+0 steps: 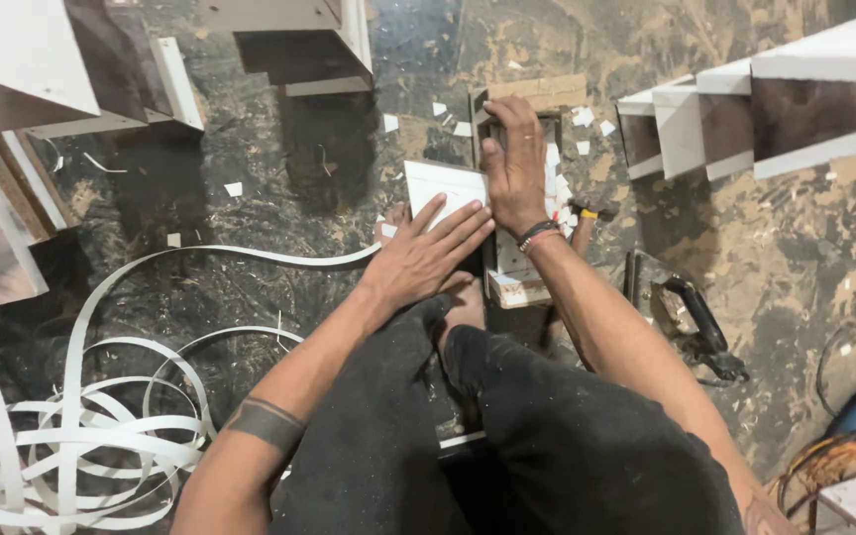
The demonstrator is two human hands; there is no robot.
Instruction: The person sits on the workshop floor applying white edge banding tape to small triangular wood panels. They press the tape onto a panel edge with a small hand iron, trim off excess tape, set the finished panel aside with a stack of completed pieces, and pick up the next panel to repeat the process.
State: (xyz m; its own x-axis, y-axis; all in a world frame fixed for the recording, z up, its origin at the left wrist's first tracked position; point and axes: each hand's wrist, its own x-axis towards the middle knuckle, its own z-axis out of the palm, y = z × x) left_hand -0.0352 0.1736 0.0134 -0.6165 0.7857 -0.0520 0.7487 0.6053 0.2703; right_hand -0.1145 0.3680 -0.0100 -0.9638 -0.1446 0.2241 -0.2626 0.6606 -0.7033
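Note:
I sit on a dusty floor with my legs in dark trousers folded under me. My left hand [426, 253] lies flat, fingers spread, on a small white panel [440, 185]. My right hand [513, 160] presses down on the upright edge of a narrow wooden board [527, 94] that stands against the white panel. A long white edge-banding strip [279, 255] runs from the panel toward the left. My bare foot [463, 307] rests just below the panel.
Loose coils of white banding strip [81, 436] lie at lower left. White and brown boards [42, 69] stack at upper left, a box [299, 45] at top, more panels [745, 109] at right. A black hand tool [691, 322] and cables [849, 436] lie at right.

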